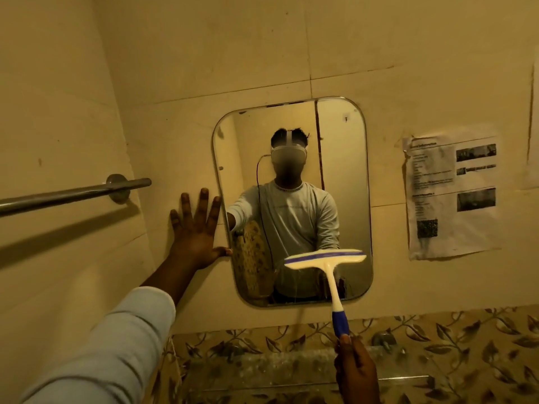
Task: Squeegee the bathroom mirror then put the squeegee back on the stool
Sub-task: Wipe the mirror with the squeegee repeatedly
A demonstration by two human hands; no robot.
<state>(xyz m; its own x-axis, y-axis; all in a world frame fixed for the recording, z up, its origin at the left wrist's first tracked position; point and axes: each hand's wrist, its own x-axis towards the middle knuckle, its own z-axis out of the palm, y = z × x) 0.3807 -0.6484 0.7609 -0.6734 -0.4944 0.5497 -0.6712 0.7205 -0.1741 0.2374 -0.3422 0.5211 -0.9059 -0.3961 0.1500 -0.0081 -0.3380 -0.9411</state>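
A rounded rectangular mirror (344, 158) hangs on the beige tiled wall and reflects a person in a pale shirt. A white squeegee with a blue handle (331, 265) has its blade lying across the mirror's lower right part. My right hand (354, 371) grips the blue handle end from below. My left hand (197, 225) presses flat on the wall just left of the mirror, fingers spread, thumb at the mirror's edge. The stool is out of view.
A metal towel bar (73, 193) juts from the left wall at hand height. A printed paper sheet (452, 196) is taped to the wall right of the mirror. Below the mirror runs a leaf-patterned tile band (437, 339) with a glass shelf (262, 371).
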